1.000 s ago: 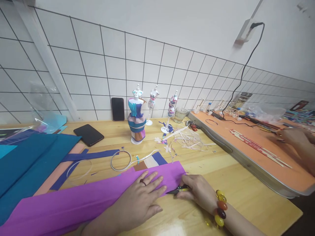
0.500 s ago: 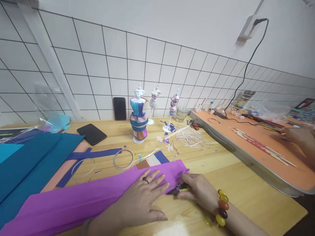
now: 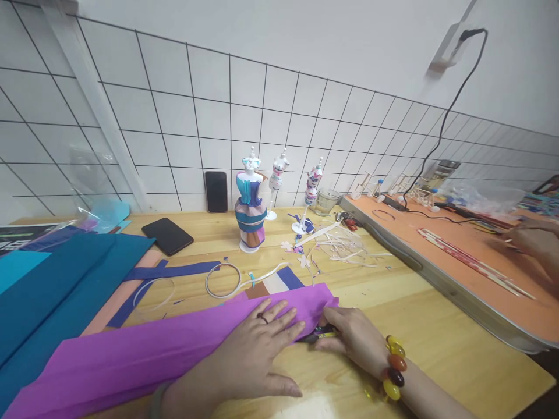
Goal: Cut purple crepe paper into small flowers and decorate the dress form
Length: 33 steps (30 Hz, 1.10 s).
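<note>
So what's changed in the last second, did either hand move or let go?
Hardly anything. The left hand still lies flat on the purple paper, and the right hand still grips the small dark tool at the paper's end. Nothing picked up or let go. The view only drifts; the mannequins and phones stay put.

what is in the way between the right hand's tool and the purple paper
Nothing visible. The right hand holds the small tool at the edge of the purple paper; the left hand lies flat on it.
</note>
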### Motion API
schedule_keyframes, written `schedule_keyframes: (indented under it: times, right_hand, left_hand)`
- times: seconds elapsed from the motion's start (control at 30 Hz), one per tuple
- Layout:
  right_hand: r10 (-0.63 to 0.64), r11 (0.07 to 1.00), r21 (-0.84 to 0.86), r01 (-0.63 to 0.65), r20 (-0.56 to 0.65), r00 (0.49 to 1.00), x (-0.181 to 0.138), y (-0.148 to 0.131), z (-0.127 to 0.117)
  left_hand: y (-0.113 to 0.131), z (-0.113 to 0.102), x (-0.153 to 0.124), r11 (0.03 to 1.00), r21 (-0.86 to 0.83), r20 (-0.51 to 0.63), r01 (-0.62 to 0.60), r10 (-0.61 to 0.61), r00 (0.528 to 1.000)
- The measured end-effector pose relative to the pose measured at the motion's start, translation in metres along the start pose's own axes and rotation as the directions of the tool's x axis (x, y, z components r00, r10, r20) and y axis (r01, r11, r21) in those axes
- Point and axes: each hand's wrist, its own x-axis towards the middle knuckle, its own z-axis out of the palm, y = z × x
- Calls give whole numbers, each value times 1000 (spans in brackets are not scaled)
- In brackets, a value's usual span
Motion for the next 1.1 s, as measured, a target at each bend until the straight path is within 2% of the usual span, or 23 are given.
schedule_keyframes:
  times: [0.4,0.63,1.1]
  right_hand:
    - [3,1000,-8,-3,-1,1000,-5,0,-4]
    - [2,1000,-24,-3,-10,1000,0,-5,1]
    - [-6,1000,-15,5,-38,999,4,-12,4]
  left_hand:
    - [-6,5,1,999,33,-25,-40,40,999]
    - [-9,10,0,1000,3,-38,15,-15,999]
    - [-7,9,-1,1000,-13,-69,2,-3,998]
